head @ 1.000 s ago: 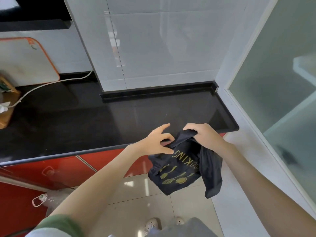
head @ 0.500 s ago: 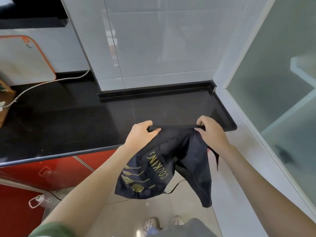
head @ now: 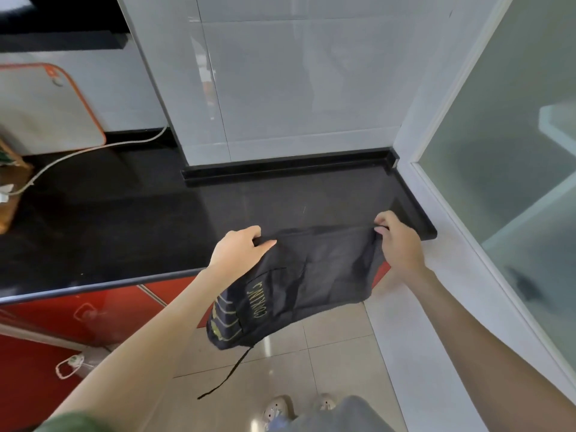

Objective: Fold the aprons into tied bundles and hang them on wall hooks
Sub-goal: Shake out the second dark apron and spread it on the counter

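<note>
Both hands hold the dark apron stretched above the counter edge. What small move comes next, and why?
Probably lay the apron flat on the black counter: left hand and right hand pinch its top corners, stretched wide, yet most of it hangs past the front edge.

It was a home kitchen: a glossy black stone countertop [head: 124,219] ran over shiny red cabinet doors [head: 103,310], backed by large white glazed wall tiles [head: 296,88]. A white, orange-rimmed plastic chopping board [head: 46,110] leaned against the wall, and a dark fabric apron [head: 327,269] bore the yellow word COOKING.
</note>
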Motion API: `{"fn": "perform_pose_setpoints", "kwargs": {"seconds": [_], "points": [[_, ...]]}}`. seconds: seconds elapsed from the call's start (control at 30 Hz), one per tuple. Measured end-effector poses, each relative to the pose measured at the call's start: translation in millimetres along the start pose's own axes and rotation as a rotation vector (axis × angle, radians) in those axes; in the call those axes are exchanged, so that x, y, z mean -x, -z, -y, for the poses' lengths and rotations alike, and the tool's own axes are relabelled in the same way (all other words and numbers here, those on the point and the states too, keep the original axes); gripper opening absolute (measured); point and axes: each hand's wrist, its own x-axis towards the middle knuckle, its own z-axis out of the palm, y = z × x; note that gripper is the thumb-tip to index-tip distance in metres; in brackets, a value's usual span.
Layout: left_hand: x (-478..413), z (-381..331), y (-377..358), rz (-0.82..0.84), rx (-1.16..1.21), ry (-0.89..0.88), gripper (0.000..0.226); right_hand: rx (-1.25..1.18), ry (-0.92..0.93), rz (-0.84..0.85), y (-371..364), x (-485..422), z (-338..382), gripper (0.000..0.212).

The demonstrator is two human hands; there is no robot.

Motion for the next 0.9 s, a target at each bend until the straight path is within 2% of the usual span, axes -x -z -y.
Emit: {"fn": "perform_pose_setpoints", "kwargs": {"seconds": [0.03, 0.1, 0.13, 0.17, 0.23, 0.3, 0.33, 0.37, 0.43, 0.5, 0.53, 0.57, 0.6, 0.63, 0.7, 0.8, 0.9], "points": [[0, 2, -1, 0.043, -0.004, -0.005, 0.032, 0.051, 0.015, 0.035, -2, 0, 1, 0.018], [3, 11, -12, 0.335, -0.196, -0.053, 0.037, 0.279, 0.007, 0.230, -11, 4, -1, 0.025], [7, 13, -19, 0.494, -0.272, -0.046, 0.046, 0.382, 0.007, 0.271, -15, 6, -4, 0.027], [11, 14, -25, 0.614, -0.284, -0.011, 0.052, 0.431, 0.039, 0.233, -19, 7, -6, 0.029], [16, 5, -26, 0.789, -0.131, 0.043, 0.057, 0.388, 0.099, 0.122, -19, 5, 0, 0.039], [14, -11, -21, 0.926, 0.157, 0.083, 0.057, 0.304, 0.213, 0.065, -18, -1, 7, 0.041], [12, -17, -19, 0.903, 0.240, 0.065, 0.055, 0.256, 0.278, 0.059, -17, -3, 11, 0.038], [7, -22, -18, 0.787, 0.270, -0.005, 0.048, 0.209, 0.322, 0.068, -16, -5, 15, 0.038], [-5, -28, -18, 0.431, 0.124, -0.256, 0.032, 0.141, 0.374, 0.111, -11, -5, 25, 0.045], [-15, -34, -26, 0.025, -0.134, -0.613, 0.051, 0.110, 0.409, 0.141, -11, -5, 35, 0.052], [-16, -41, -29, -0.171, -0.219, -0.819, 0.055, 0.089, 0.396, 0.159, -13, -3, 41, 0.048], [-16, -50, -30, -0.316, -0.275, -1.011, 0.053, 0.046, 0.381, 0.174, -14, -3, 46, 0.040], [-16, -55, -32, -0.391, -0.334, -1.182, 0.049, 0.002, 0.379, 0.186, -14, -3, 50, 0.033], [-16, -59, -35, -0.437, -0.410, -1.320, 0.046, -0.035, 0.388, 0.205, -14, -3, 52, 0.028], [-19, -60, -39, -0.466, -0.522, -1.446, 0.030, -0.051, 0.446, 0.281, -10, -4, 54, 0.026], [-25, -63, -38, -0.427, -0.583, -1.457, 0.014, -0.074, 0.486, 0.356, 3, -6, 53, 0.031], [-26, -66, -38, -0.381, -0.605, -1.397, 0.004, -0.207, 0.402, 0.273, 7, -5, 48, 0.032]]}}
